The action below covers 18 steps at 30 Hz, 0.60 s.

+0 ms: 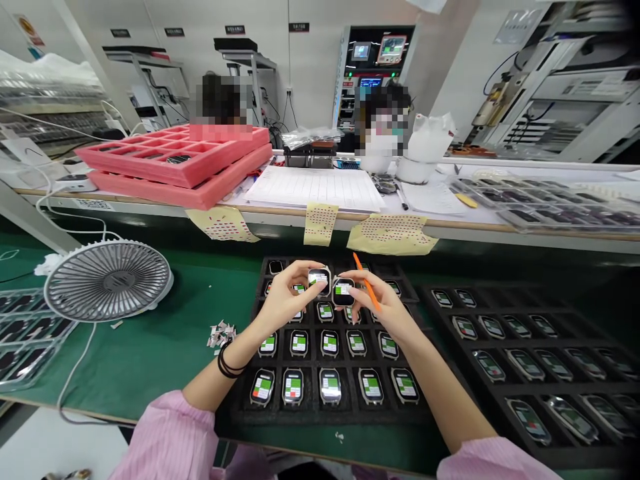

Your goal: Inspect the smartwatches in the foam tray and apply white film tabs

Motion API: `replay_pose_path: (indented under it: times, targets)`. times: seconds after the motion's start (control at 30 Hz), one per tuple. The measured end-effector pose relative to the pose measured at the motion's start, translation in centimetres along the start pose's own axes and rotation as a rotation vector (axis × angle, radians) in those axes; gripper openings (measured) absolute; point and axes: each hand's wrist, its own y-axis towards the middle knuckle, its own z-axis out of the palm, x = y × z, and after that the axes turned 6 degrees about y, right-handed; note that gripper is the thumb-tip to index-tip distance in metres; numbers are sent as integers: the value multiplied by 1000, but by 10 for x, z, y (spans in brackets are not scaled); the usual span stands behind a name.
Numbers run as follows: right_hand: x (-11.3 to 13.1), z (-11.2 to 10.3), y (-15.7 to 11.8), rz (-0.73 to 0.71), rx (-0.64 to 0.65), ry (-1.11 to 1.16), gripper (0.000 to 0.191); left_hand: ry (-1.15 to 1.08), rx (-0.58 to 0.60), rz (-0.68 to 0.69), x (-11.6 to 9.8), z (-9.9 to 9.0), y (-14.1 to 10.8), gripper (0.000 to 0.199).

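Observation:
Above a black foam tray point(313, 408), my two hands are close together, each with a smartwatch body without a strap. My left hand point(290, 293) pinches one smartwatch point(319, 279), its thumb on the lit screen. Another smartwatch point(343, 293) is gripped in my right hand point(383, 300), and an orange stick-like tool point(367, 283) lies across that hand's fingers, its exact kind unclear. The two watches nearly touch. Rows of watches with green and white screens sit in the tray's compartments below; my hands hide some of them.
To the right is a second black foam tray point(505, 408) of watches. A round fan point(107, 280), clear trays point(30, 333) and small white scraps point(221, 335) lie left. The raised shelf carries pink foam trays point(200, 193) and paper sheets point(315, 187). Two people sit beyond it.

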Motion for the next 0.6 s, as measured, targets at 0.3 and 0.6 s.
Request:
replay_pose_path:
  times: [0.3,0.6]
  targets:
    - [-2,-3,0,9,37,9,29,-29,29,1,0,-1,1,36]
    - [1,-1,-1,-14,-16,22,27,-21,19,-19,1,-1,1,33]
